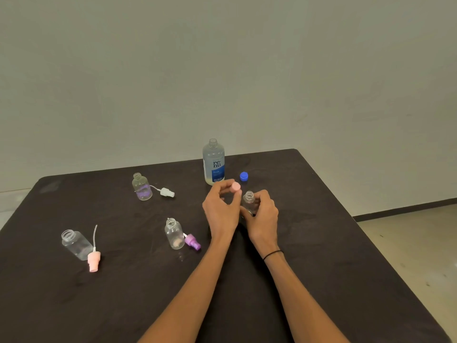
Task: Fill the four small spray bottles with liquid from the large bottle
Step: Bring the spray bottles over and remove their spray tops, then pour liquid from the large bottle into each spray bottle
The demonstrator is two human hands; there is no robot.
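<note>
The large bottle (213, 161), uncapped, with a blue and white label, stands at the back of the dark table (321, 256). Just in front of it, my right hand (263, 214) grips a small clear bottle (249, 199) with an open neck. Beside that neck, my left hand (221, 206) pinches a pink spray top (236, 187). Three other small bottles stand uncapped: one at the back left (141, 186) with a white spray top (167, 192), one in the middle (174, 234) with a purple top (192, 241), and one at the near left (76, 244) with a pink top (94, 261).
A blue cap (244, 176) lies to the right of the large bottle. The table's far edge meets a plain wall. Its right edge drops to a light floor (408, 243).
</note>
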